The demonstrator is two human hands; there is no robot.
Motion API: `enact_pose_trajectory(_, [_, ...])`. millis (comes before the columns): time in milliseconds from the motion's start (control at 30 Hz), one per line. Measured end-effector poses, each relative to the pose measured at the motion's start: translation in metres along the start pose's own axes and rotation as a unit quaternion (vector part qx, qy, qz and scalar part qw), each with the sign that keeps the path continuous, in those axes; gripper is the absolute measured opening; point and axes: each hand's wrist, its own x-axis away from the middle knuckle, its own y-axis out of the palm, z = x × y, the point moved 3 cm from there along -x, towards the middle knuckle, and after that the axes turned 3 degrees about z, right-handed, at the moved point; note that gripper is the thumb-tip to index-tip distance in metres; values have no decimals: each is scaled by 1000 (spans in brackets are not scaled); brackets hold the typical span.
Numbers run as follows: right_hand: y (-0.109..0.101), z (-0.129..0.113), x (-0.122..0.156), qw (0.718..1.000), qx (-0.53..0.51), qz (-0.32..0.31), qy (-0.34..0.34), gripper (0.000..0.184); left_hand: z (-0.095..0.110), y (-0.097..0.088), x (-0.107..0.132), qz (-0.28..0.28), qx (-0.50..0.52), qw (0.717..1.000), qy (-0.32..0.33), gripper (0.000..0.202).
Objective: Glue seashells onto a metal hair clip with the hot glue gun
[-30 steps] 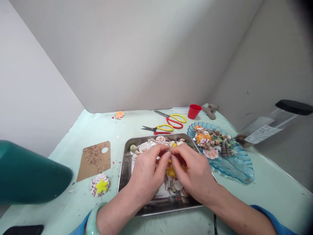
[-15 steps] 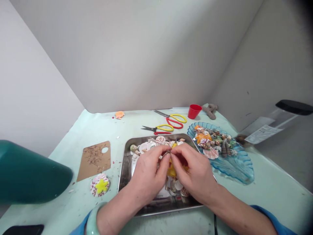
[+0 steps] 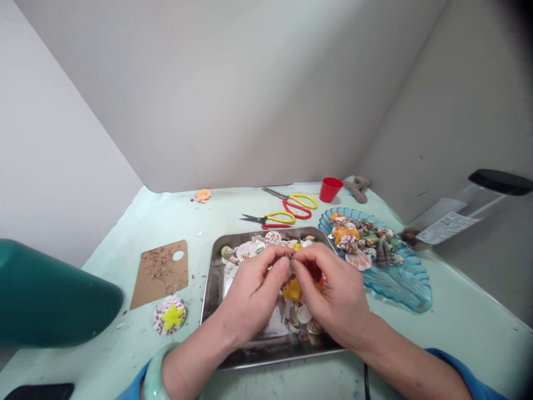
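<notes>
Steel tray (image 3: 214, 291) of shells (image 3: 272, 238), scissors (image 3: 264, 220) just behind, blue dish (image 3: 403, 286) off right. Left hand (image 3: 255, 291) and right hand (image 3: 338, 290) kinda block the middle, fingertips (image 3: 283, 263) pinching a tiny darkish bit (image 3: 290, 257) above it, mostly hidden.

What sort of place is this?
Probably a craft table, perhaps a small workshop's: a metal tray holds shells, a blue dish beside it holds more shells, and two pairs of scissors lie behind the tray.
</notes>
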Motion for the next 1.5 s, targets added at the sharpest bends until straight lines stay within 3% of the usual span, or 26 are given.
enact_pose_trajectory(600, [-1, 1, -4, 998, -29, -17, 48, 9, 7, 0, 0, 75, -105, 987, 93, 24])
enact_pose_trajectory(1500, [1, 5, -6, 981, -102, -50, 160, 10, 5, 2, 1, 65, -95, 986, 123, 23])
